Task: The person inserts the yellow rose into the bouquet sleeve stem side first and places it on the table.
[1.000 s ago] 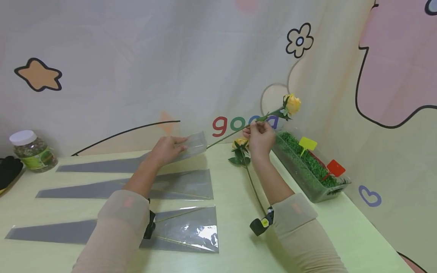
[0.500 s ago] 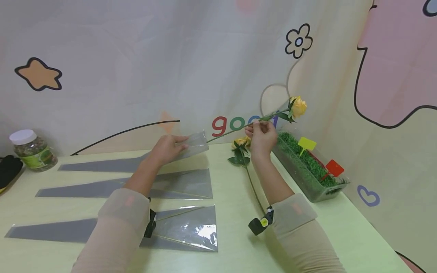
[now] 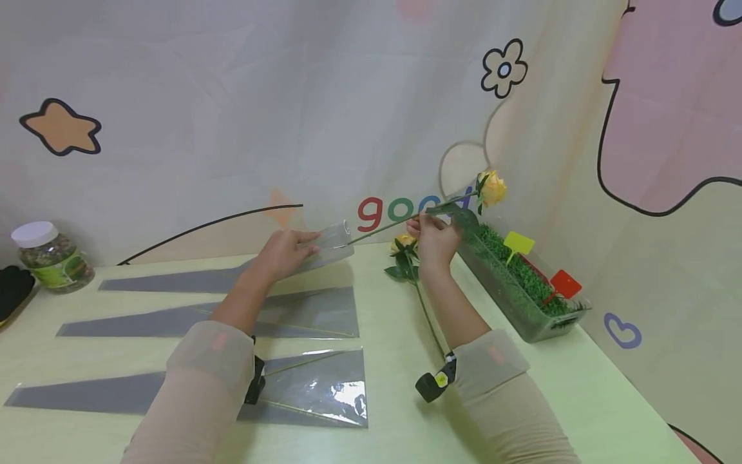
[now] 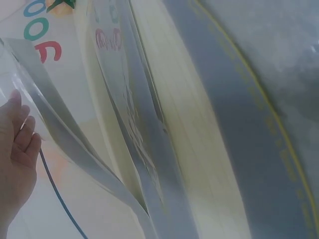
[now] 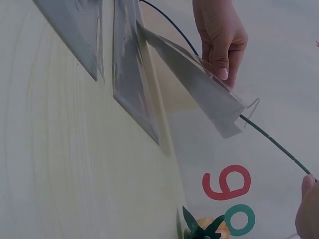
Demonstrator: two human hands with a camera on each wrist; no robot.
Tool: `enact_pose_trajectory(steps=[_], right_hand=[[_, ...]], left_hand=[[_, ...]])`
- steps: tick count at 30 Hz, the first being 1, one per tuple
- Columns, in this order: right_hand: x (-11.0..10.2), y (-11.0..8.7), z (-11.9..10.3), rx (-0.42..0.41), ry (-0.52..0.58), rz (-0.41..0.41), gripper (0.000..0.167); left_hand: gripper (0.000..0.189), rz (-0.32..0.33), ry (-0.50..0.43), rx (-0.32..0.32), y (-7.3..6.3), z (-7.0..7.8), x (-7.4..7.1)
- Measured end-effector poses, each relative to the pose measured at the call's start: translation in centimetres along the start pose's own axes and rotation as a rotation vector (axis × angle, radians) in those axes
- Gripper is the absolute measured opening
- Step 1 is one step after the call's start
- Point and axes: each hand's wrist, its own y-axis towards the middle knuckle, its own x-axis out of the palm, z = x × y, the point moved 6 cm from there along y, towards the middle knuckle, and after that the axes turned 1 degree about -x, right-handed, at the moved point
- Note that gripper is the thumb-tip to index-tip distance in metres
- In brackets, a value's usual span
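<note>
In the head view my left hand (image 3: 285, 253) pinches a grey and clear flower sleeve (image 3: 336, 243) near its wide end, which is lifted off the table with its mouth parted. My right hand (image 3: 437, 241) pinches the green stem of a yellow rose (image 3: 491, 188), just below its leaves. From that hand the stem (image 5: 279, 144) slants down to the sleeve's mouth in the right wrist view; how far in its tip reaches is hard to tell. A second yellow rose (image 3: 404, 243) lies on the table below my right hand, its stem running toward me.
Two more flower sleeves lie flat, a middle one (image 3: 324, 312) and a near one (image 3: 313, 390). A clear trough of artificial grass (image 3: 522, 270) with a yellow tag (image 3: 518, 243) and a red tag (image 3: 565, 283) stands right. At far left are a white-lidded jar (image 3: 55, 258) and a black item (image 3: 14, 290).
The rose first shifted right, then came back left and slightly lower with my right hand. A large leaf now shows beside that hand. My left hand and the sleeve stay almost still.
</note>
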Motion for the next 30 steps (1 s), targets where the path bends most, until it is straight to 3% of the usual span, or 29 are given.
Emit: enact_pose_trajectory(steps=[5,11,20,26,30], right_hand=[[0.7,-0.4,0.6,-0.014,0.000,-0.029,0.045],[1.6,-0.8,1.3,0.002,-0.080,-0.044,0.038],[2.9,-1.4,2.4,0.055,-0.049,-0.096,0.033],[3.4,-1.7,3.0,0.098,-0.112,-0.105,0.039],[3.9,-2.0,3.3,0.094,-0.128,-0.137,0.031]], left_hand=[[0.040,-0.003,-0.003,-0.004,0.0,-0.1,0.0],[0.040,-0.003,-0.001,-0.004,-0.1,0.1,0.0],[0.039,0.001,-0.011,-0.005,-0.2,0.1,-0.1],[0.040,0.001,-0.012,0.001,-0.1,0.2,-0.2],[0.040,-0.001,-0.016,-0.004,-0.1,0.2,-0.2]])
